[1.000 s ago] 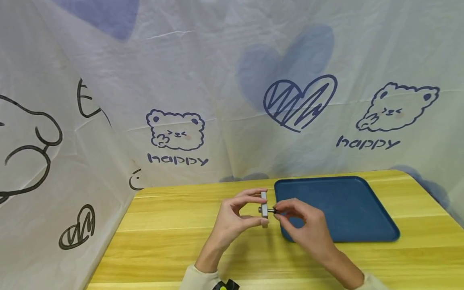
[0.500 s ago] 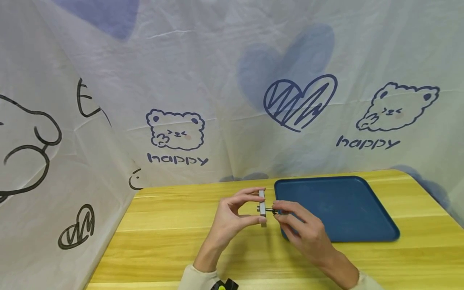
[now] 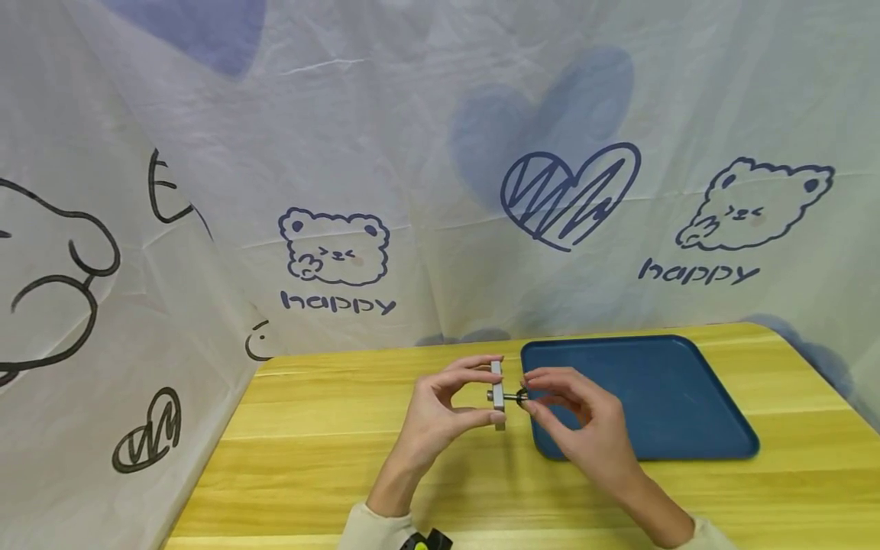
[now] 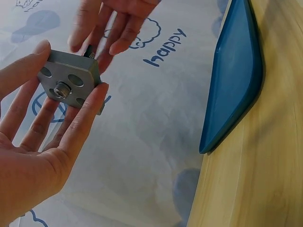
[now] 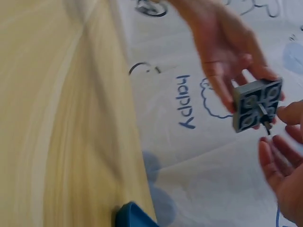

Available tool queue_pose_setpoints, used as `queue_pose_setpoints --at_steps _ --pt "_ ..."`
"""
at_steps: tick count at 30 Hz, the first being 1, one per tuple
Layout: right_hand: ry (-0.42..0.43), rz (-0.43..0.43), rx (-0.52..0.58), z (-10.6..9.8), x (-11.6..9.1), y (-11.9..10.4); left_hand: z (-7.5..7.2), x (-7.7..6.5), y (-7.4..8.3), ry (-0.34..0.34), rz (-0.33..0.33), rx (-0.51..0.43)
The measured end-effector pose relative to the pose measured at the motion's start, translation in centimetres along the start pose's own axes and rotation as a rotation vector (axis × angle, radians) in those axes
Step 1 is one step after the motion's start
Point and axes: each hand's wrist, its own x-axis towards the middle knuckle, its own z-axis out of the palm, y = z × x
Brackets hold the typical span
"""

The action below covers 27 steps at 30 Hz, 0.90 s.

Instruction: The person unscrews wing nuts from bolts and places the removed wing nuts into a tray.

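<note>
A square grey metal block (image 3: 498, 388) with round holes is held up over the table by my left hand (image 3: 431, 420), thumb at its lower edge and fingers at the upper. A bolt (image 4: 62, 90) passes through its middle, the head facing my left palm. On the right side the thin shank sticks out, with a small black wing nut (image 3: 522, 396) at its end. My right hand (image 3: 593, 428) is around that end, thumb and fingertips spread on either side of the nut. In the right wrist view a gap shows between the fingers (image 5: 267, 158) and the nut.
A blue tray (image 3: 660, 405) lies on the yellow wood-grain table (image 3: 309, 443), behind and to the right of my right hand. A white printed cloth (image 3: 426, 168) hangs behind the table and along its left side.
My right fingers move about the nut end: bunched closer half a second ago, now spread apart with the nut showing between them. The left hand and block shift slightly left, then stay.
</note>
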Motion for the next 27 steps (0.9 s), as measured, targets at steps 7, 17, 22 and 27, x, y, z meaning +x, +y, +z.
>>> queue_pose_setpoints --at_steps 7,17,22,27 --pt "-0.046 0.505 0.182 -0.9 0.7 -0.7 0.3 0.1 0.0 -0.01 -0.008 -0.032" --pt "-0.104 0.652 0.225 -1.1 0.8 -0.8 0.5 0.0 0.0 -0.014 -0.04 -0.011" --pt "-0.081 0.587 0.18 -0.8 0.7 -0.8 0.5 0.0 0.0 -0.019 -0.04 -0.007" --pt "-0.067 0.457 0.115 -0.5 0.4 -0.6 0.4 0.0 0.0 -0.01 -0.044 -0.002"
